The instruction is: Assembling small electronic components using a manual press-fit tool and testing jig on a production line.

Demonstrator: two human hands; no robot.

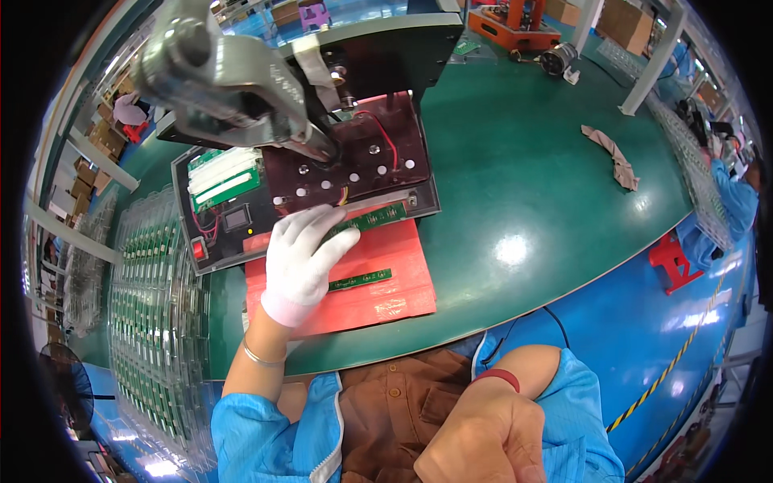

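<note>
My left hand (302, 256), in a white glove, pinches a narrow green circuit board strip (375, 217) by its left end. The strip is at the front edge of a black test fixture (262, 205) with a dark translucent plate (346, 165); whether they touch I cannot tell. A second green circuit board strip (362, 279) lies below it on a red sheet (411, 299). My bare right hand (491, 439) is raised close to the camera in front of my body, its fingers curled; anything inside them is hidden.
A metal lever clamp (233, 88) rises over the fixture. Stacked clear trays of green boards (153, 322) stand at the left. A crumpled brown paper strip (612, 157) lies on the green table (515, 201). An orange machine (515, 28) is far back; a person in blue (729, 201) sits right.
</note>
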